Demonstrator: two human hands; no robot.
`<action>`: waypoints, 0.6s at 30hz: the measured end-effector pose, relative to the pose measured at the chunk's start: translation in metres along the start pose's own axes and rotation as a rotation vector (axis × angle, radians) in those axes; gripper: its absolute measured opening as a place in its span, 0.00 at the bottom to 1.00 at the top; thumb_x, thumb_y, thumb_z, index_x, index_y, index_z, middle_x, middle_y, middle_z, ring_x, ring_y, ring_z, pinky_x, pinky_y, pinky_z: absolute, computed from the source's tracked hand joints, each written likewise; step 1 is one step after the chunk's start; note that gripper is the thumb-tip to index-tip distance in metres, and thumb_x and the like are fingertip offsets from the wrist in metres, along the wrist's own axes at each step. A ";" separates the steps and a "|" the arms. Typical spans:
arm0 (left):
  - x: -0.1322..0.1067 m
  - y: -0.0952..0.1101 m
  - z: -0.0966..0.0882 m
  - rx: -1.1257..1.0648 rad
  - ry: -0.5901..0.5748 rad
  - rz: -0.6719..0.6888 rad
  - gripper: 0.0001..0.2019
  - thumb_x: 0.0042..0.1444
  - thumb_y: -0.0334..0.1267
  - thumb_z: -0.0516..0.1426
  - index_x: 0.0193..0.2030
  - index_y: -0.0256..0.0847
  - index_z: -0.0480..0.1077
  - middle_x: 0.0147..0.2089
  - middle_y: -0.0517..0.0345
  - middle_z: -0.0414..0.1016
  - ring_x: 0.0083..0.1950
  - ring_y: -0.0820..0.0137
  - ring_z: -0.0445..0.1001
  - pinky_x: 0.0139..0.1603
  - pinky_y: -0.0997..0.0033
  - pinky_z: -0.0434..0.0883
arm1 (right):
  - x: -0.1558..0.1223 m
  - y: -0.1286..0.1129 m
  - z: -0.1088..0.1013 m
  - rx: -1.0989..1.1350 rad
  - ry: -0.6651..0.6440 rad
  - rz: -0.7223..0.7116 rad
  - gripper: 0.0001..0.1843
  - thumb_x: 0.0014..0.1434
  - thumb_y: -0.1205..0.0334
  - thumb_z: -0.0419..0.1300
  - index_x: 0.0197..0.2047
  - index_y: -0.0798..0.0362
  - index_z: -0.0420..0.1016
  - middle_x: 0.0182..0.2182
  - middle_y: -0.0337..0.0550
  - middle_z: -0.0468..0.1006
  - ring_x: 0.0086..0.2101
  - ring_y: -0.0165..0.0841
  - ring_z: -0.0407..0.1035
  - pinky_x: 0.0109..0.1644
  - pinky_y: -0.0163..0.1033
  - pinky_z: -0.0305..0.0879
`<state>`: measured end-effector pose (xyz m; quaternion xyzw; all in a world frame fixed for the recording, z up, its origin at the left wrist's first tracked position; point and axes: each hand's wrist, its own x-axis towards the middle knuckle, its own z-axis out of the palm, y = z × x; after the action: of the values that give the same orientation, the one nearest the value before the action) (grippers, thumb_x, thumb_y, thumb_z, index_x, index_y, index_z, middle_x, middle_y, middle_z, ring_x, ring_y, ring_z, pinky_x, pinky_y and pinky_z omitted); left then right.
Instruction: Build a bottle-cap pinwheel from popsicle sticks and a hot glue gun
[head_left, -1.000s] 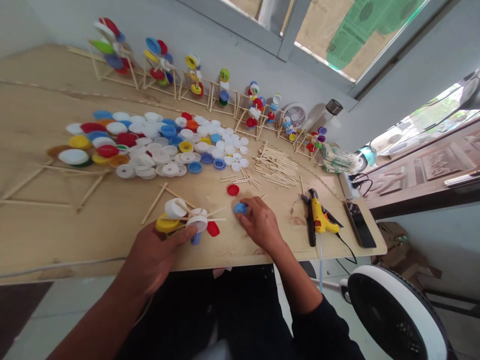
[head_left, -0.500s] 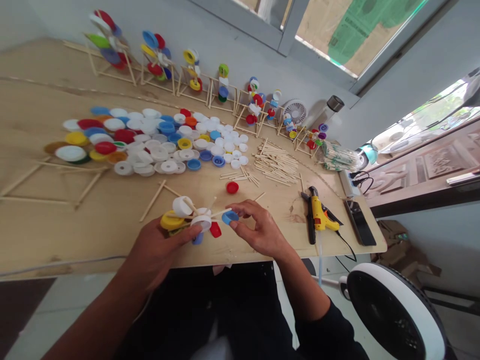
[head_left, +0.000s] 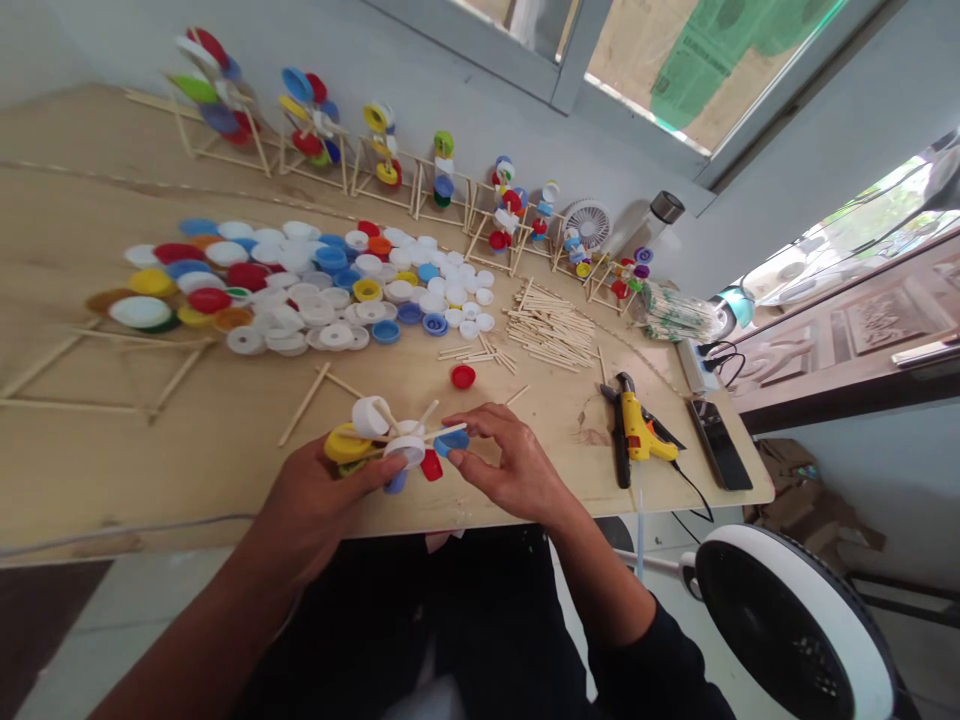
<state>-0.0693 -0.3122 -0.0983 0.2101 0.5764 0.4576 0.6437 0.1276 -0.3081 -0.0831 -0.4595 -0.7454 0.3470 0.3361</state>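
Note:
My left hand point(head_left: 315, 505) grips a small pinwheel point(head_left: 390, 445) built of wooden sticks and bottle caps: yellow, white, red and blue caps on its spokes. My right hand point(head_left: 506, 465) pinches a blue cap point(head_left: 455, 440) against the tip of a stick spoke on the pinwheel's right side. Both hands hover just above the near edge of the wooden table point(head_left: 225, 430). A loose red cap point(head_left: 463, 376) lies on the table just beyond my right hand.
A spread of loose bottle caps point(head_left: 315, 285) and a pile of wooden sticks point(head_left: 551, 330) lie farther back. A yellow glue gun point(head_left: 637, 435) and a phone point(head_left: 720, 450) rest at right. Finished pinwheels point(head_left: 315, 120) line the wall. A fan point(head_left: 795, 630) stands below right.
My right hand picked a blue cap off the table and carried it left to the pinwheel's spoke tip. My left hand kept holding the pinwheel, raised slightly.

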 end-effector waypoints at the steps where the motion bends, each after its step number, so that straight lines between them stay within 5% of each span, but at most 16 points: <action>1: 0.000 0.000 0.000 0.001 -0.001 -0.002 0.27 0.10 0.31 0.75 0.28 0.40 0.81 0.29 0.58 0.83 0.32 0.67 0.77 0.33 0.74 0.74 | 0.000 0.000 0.000 -0.001 -0.001 0.002 0.12 0.63 0.62 0.63 0.50 0.51 0.78 0.40 0.44 0.78 0.44 0.35 0.72 0.53 0.43 0.69; 10: 0.002 -0.003 -0.004 0.056 -0.053 0.033 0.25 0.16 0.34 0.76 0.29 0.39 0.80 0.30 0.56 0.83 0.31 0.67 0.76 0.33 0.71 0.74 | -0.002 0.004 -0.002 -0.022 -0.018 0.004 0.13 0.63 0.61 0.64 0.51 0.50 0.77 0.42 0.44 0.80 0.45 0.35 0.73 0.55 0.44 0.69; 18: 0.009 -0.002 -0.013 0.326 -0.296 0.115 0.21 0.32 0.43 0.74 0.36 0.43 0.81 0.34 0.53 0.85 0.33 0.61 0.79 0.33 0.69 0.75 | -0.001 -0.001 -0.013 0.088 -0.057 0.024 0.13 0.61 0.54 0.66 0.48 0.48 0.78 0.47 0.45 0.82 0.50 0.37 0.75 0.58 0.46 0.68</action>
<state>-0.0816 -0.3086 -0.1082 0.4085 0.5291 0.3586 0.6516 0.1378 -0.3063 -0.0751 -0.4431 -0.7330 0.3966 0.3303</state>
